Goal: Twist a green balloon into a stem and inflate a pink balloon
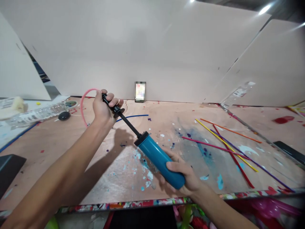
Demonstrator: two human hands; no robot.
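A hand balloon pump (159,159) with a blue barrel slants across the middle of the view, its black rod partly drawn out. Wrapped round the black handle at its upper left end is my left hand (105,106), closed. A thin pink modelling balloon (82,106) curves from the top of that hand down behind the wrist; how it is fixed is hidden by the fingers. My right hand (183,171) grips the lower end of the barrel. Just past the rod, a thin blue uninflated balloon (138,115) lies on the table.
Several thin coloured balloons (228,146) lie crossed at the right of the paint-stained table (59,152). A phone-like device (140,92) stands against the white partition (143,47). Clear plastic bottles (43,114) lie left and lean right. A dark phone (289,151) sits at the right.
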